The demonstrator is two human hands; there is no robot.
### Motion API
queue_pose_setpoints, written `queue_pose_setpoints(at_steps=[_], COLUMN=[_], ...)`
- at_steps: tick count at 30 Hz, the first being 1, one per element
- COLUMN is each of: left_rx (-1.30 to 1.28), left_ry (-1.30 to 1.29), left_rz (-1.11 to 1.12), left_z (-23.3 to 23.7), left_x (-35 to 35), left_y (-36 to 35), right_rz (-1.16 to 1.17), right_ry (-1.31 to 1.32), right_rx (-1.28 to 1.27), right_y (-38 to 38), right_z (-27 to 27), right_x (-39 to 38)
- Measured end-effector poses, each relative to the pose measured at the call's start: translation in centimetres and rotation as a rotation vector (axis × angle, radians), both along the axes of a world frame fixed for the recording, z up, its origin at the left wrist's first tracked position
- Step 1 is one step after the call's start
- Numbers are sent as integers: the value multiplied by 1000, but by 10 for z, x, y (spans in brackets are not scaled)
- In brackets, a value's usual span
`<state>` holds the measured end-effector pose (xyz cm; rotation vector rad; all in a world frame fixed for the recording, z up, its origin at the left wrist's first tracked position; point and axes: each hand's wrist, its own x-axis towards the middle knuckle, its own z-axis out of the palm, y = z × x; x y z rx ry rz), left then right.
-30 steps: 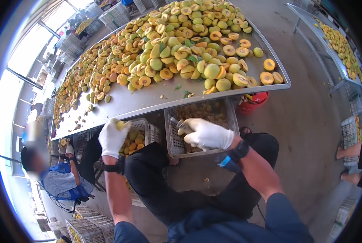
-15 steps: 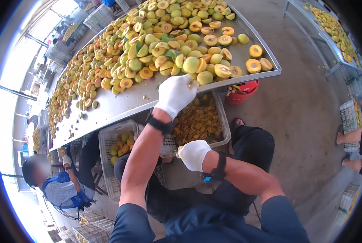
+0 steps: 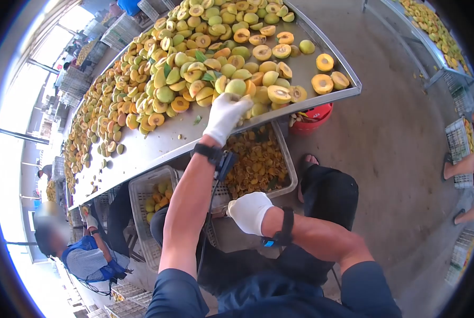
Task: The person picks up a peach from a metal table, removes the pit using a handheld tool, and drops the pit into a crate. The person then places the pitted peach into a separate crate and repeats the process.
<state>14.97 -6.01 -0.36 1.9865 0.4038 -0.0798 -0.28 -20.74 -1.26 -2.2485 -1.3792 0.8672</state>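
Note:
My left hand (image 3: 226,115), in a white glove, is at the near edge of the metal table (image 3: 152,148). Its fingers curl at the pile of yellow-green fruit (image 3: 165,94), touching one; a firm grip cannot be made out. Closed in its white glove, my right hand (image 3: 250,212) is low over my lap, beside the crate of fruit scraps (image 3: 258,159). Something small and pale shows at its fingertips, too small to name. Halved fruits with brown centres (image 3: 279,94) lie right of my left hand.
A crate with whole fruit (image 3: 160,196) stands below the table, left of the scraps. Under the table's right corner is a red bucket (image 3: 313,119). A co-worker (image 3: 91,257) sits at the left. Another fruit table (image 3: 433,42) is at the upper right.
My left hand has turned and shifted slightly left and down at the fruit pile. My right hand has moved slightly left and down. The whole view has shifted a little.

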Motion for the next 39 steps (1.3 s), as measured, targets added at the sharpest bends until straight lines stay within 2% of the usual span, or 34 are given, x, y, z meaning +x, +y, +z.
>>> queue_pose_setpoints(at_steps=[2,4,6,7,8,10,11,13,14,16,19,24,26,27,28,29,30,32,33,39], left_rx=[-403,-582,-862,-907,-900,-1056,-1109,-1136,-1151,-1166,-1258,-1223,-1109,-1114,-998,-881,-884,-905,-1088,-1044], left_ry=[-24,-97,-86,-61,-83,-21,-69,-144,-198,-298,-405,-429,-417,-416,-444,-471,-473,-474,-404,-374], left_rz=[33,26,81,87,108,59,52,105,147,91,342,312,242,243,264,283,281,275,359,252], left_z=[12,20,22,25,27,26,21,15,13,12,5,5,5,6,6,7,7,8,13,5], left_x=[-24,-53,-81,-93,-106,-128,-136,-146,-148,-151,-144,-151,-152,-153,-153,-154,-153,-152,-150,-147], left_y=[24,46,69,79,88,98,101,96,95,95,90,86,87,86,83,81,77,66,58,49], right_rz=[-39,-89,-149,-129,-164,-277,-255,-380,-370,-435,-451,-480,-484,-564,-642,-753,-753,-928,-917,-979], right_ry=[8,28,-22,-51,-57,-61,-70,-79,-84,-85,-130,-240,-292,-159,-23,243,238,958,960,1057], right_rx=[-21,109,118,78,125,235,229,569,557,632,604,643,666,770,871,775,774,655,713,769], right_y=[1,-7,-6,-5,-3,6,14,28,34,48,61,70,73,75,76,76,77,81,84,86], right_z=[12,21,19,28,33,42,39,25,21,17,15,9,11,16,20,19,25,40,40,22], right_x=[5,17,28,37,43,48,46,42,40,36,34,34,36,36,38,42,46,49,48,56])
